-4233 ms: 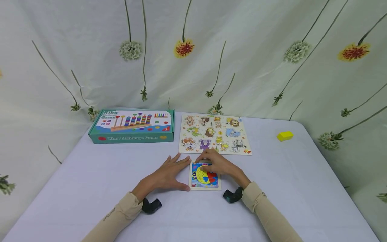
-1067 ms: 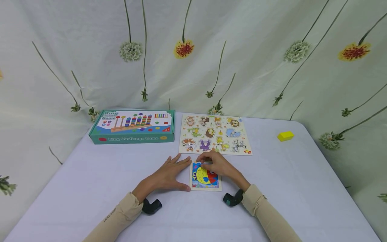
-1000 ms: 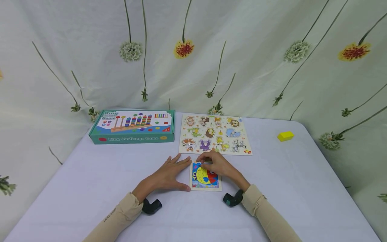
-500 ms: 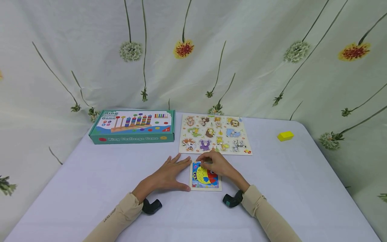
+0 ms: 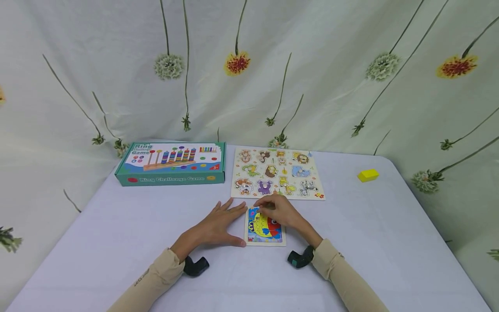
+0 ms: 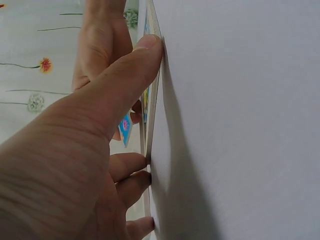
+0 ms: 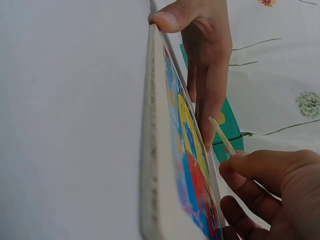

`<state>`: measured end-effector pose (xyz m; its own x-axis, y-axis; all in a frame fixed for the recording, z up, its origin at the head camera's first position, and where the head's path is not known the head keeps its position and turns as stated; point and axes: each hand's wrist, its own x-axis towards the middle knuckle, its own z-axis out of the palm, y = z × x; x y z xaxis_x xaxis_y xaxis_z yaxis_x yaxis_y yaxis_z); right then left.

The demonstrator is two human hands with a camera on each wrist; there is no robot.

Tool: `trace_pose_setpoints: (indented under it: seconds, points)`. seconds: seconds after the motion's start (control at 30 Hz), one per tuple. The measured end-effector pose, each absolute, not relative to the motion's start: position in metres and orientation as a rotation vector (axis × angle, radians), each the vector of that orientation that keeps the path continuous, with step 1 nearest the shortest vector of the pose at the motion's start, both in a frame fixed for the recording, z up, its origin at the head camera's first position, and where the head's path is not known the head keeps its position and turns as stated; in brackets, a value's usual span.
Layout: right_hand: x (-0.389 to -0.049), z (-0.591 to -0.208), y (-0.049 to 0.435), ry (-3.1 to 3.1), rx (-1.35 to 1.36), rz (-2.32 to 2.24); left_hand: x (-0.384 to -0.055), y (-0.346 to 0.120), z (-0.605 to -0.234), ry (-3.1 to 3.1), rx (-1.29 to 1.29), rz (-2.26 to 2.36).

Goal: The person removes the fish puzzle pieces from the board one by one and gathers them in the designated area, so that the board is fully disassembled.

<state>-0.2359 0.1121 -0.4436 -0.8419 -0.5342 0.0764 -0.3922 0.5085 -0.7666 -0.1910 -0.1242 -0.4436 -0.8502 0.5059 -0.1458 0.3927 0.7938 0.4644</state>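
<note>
A small wooden jigsaw puzzle of a yellow and red fish lies in its pale frame (image 5: 267,244) on the white table, below the middle of the head view. My left hand (image 5: 218,227) has its fingers spread along the frame's left side, thumb at the near corner and index fingertip at the far one. Over the far part of the picture, my right hand (image 5: 282,212) pinches a puzzle piece, blue with a pink flower. In the left wrist view this puzzle piece (image 6: 125,129) is tilted up off the picture. Its thin wooden edge shows in the right wrist view.
A larger animal puzzle board (image 5: 238,193) lies just beyond the fish puzzle. A green ring game box (image 5: 171,178) sits at the back left, and a yellow block (image 5: 368,175) at the back right. A flowered cloth (image 5: 335,65) hangs behind the table.
My right thumb has drawn back from the fish picture toward the index finger, and the puzzle piece has come up tilted between them. My left hand stays in place.
</note>
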Motion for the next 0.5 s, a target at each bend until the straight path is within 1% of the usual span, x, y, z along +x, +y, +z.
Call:
trace_pose_setpoints:
  seconds: [0.5]
  points:
    - [-0.231,-0.437,0.151,2.649,-0.701,-1.277,-0.189,-0.124,-0.442,2.727,0.691,0.614]
